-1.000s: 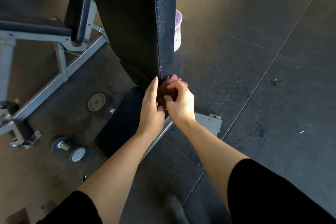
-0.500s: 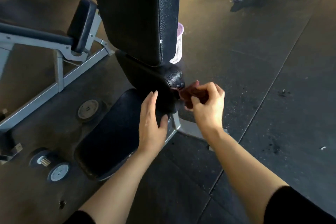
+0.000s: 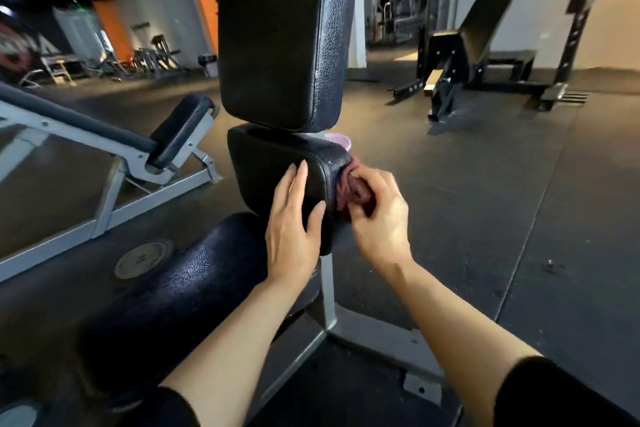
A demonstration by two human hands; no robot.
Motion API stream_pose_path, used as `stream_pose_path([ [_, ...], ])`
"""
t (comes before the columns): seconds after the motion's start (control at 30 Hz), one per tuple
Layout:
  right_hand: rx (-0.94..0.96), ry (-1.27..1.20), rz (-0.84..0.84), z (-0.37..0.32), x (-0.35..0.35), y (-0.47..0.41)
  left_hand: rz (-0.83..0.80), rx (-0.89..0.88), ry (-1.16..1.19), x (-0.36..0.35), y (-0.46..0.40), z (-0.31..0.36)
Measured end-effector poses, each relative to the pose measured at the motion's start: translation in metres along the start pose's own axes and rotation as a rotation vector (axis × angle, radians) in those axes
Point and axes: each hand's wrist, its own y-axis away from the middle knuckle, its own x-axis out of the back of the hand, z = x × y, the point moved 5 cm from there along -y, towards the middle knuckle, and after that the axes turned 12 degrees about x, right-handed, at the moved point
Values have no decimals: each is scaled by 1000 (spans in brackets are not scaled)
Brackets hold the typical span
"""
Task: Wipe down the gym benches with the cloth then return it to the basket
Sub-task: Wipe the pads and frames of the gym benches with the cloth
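An upright black bench stands in front of me, with a tall back pad [image 3: 277, 31], a small middle pad [image 3: 266, 163] and a seat pad [image 3: 180, 291]. My right hand [image 3: 377, 215] grips a bunched dark red cloth [image 3: 353, 187] against the right side of the middle pad. Flat on the front of that same pad rests my left hand [image 3: 294, 222], fingers straight. Behind the pad only the rim of the pink basket [image 3: 339, 140] shows.
A second bench [image 3: 104, 139] on a grey frame lies to the left. A weight plate [image 3: 143, 258] lies on the floor beside the seat. A black rack with an inclined bench [image 3: 467, 55] stands at the far right. Dark rubber floor [image 3: 485, 201] spreads to the right.
My view has lifted from the floor towards the room. My right hand brought the cloth back against the middle pad's side. My left hand moved up onto that pad's front.
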Motion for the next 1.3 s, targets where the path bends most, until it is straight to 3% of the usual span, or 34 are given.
stream_pose_path([
  [0.13,31,44,30,-3,15,-9,28,-49,-155,-2,0,14],
  [0.3,247,189,1,-25,-15,-35,16,-14,-156,4,-9,13],
  [0.5,216,107,-21,-1,-1,23,26,-13,-208,4,-10,11],
  [0.67,146,62,156,-6,9,-8,18,-32,-243,8,-14,14],
  [0.77,246,126,89,-18,-11,-24,21,-34,-240,11,-16,16],
  [1.0,155,158,-78,17,-2,37,-86,-66,-351,16,-21,15],
  [1.13,126,93,104,2,7,8,-96,-135,-459,23,-22,16],
  [1.3,161,121,1,-1,-15,10,-56,-213,-495,22,-21,27],
])
